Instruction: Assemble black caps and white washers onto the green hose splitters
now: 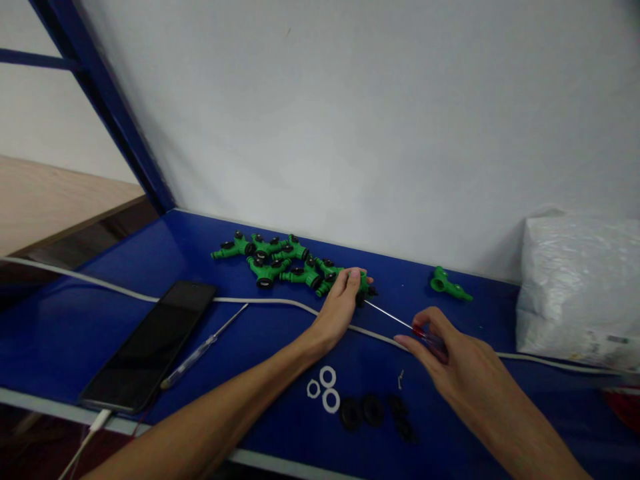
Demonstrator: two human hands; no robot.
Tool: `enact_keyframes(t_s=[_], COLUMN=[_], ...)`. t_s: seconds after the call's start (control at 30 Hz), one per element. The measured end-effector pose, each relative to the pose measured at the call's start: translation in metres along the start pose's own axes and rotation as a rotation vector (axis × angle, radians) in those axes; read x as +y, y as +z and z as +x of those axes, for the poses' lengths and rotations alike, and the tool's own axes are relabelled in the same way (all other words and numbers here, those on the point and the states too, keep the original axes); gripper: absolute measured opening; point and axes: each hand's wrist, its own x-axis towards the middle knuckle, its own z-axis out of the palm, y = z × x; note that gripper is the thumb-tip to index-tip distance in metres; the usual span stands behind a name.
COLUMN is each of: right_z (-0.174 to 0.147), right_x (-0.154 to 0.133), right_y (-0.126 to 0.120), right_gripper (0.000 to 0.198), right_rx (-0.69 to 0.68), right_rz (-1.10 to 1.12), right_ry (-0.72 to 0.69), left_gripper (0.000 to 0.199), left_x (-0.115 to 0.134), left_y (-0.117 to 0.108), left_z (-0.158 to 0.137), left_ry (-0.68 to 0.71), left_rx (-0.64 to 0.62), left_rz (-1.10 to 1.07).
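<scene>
My left hand (343, 300) is closed around a green Y-shaped hose connector (363, 283) with black parts, mostly hidden by the fingers. In my right hand (440, 347) is a screwdriver (393, 318) with a reddish-purple handle. Its thin shaft points left, and the tip meets the connector or lies right beside it. Nearer to me are several white rings (328, 377), black round parts (373, 409) and a few tiny screws (401, 380). A group of similar green connectors (270, 270) lies just beyond and left of my left hand.
A lone green connector piece (450, 287) lies at the back right, near a plastic-wrapped package (575, 287). At left are a black phone (150, 347) on a charging cable and a second screwdriver (205, 345). A white cord (280, 301) crosses the blue table (190, 233). The wall rises behind.
</scene>
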Motion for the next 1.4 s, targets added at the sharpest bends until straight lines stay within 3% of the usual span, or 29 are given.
enact_keyframes(t_s=[0.2,0.47,0.6,0.73,0.93,1.13,1.4], right_z=[-0.008,-0.010,-0.025,-0.052,-0.090,-0.097,-0.095], right_x=[-0.002,-0.009,0.000,0.030,0.078,0.079,0.074], right_y=[0.001,0.001,-0.001,0.002,0.020,0.027,0.029], right_gripper=[0.018,0.027,0.034,0.037,0.063,0.065,0.070], right_rx=[-0.035,-0.124,-0.168,-0.130,-0.009,0.036,0.039], right_rz=[0.089,0.226,0.222,0.118,-0.052,-0.085,-0.105], right_ry=[-0.023,0.125,0.200,0.256,0.196,0.127,0.136], left_gripper=[0.037,0.041,0.040,0.042,0.041,0.041,0.047], left_x=[-0.001,-0.002,0.001,0.000,-0.001,-0.002,0.000], left_y=[0.002,-0.002,-0.002,0.000,0.002,0.003,0.002], left_z=[-0.003,-0.001,0.001,0.009,0.011,0.012,0.015], left_ry=[0.040,0.189,0.118,0.021,-0.032,-0.029,-0.053], left_rx=[-0.015,-0.034,-0.042,-0.070,-0.128,-0.148,-0.173], left_rz=[0.060,0.102,0.088,-0.050,-0.185,-0.258,-0.316])
